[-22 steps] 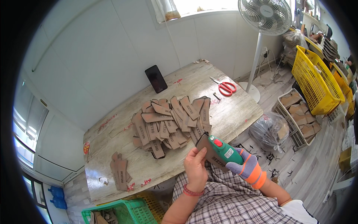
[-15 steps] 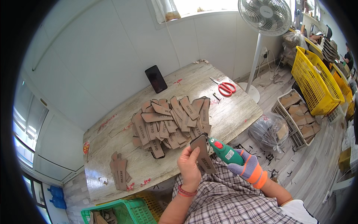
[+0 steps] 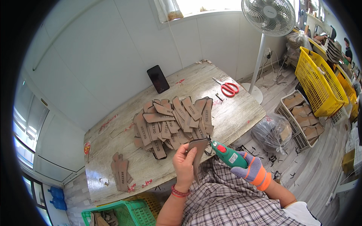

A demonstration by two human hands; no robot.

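strip — left hand, tool — right

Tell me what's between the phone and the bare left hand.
A heap of brown strips on the table lies between the phone and the left hand, as the head view shows.

Bright daylight via blown-out window — glare on tbl — lines bent nr edges, corners blk.

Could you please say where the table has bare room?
Bare tabletop lies between the brown pile and red-handled scissors, and between the pile and the small stack at left. It is crowded under the pile and near the left hand, holding a piece, and the right hand, holding a green tool.
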